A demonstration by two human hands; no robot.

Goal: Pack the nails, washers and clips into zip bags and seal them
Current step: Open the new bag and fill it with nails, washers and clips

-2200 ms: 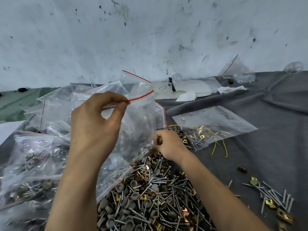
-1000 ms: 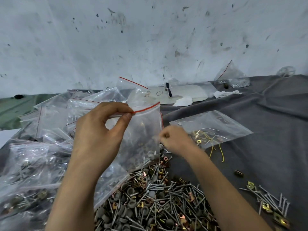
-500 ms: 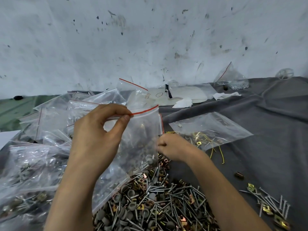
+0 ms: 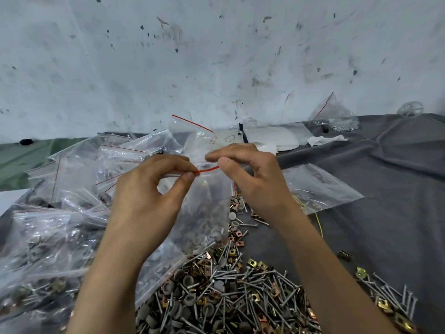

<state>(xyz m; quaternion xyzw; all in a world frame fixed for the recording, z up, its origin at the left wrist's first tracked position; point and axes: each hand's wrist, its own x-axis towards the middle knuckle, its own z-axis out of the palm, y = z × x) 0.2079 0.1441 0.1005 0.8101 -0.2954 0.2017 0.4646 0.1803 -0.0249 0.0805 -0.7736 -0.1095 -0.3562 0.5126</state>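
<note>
Both hands are up at the mouth of a clear plastic zip bag (image 4: 207,213) with a red strip (image 4: 208,169) along its top. The left hand (image 4: 149,196) pinches that strip between thumb and forefinger. The right hand (image 4: 255,179) pinches it just beside, thumb in front and the other fingers curled over behind. Only a short run of red shows between the two grips.

The bag hangs from the hands, with grey round washers and a few nails gathered low inside it. Its bottom reaches the loose heap of steel nails, grey washers and brass-coloured square clips (image 4: 228,292) spread on the desk close to the person.

To the left lies a crowd of filled clear bags (image 4: 41,249), piled against one another. To the right a flat clear bag (image 4: 320,189) lies on the dark grey cloth (image 4: 390,189) covering the desk. A small scatter of nails and clips (image 4: 390,302) sits apart near the right edge. Behind stands a scuffed white wall (image 4: 216,56).
</note>
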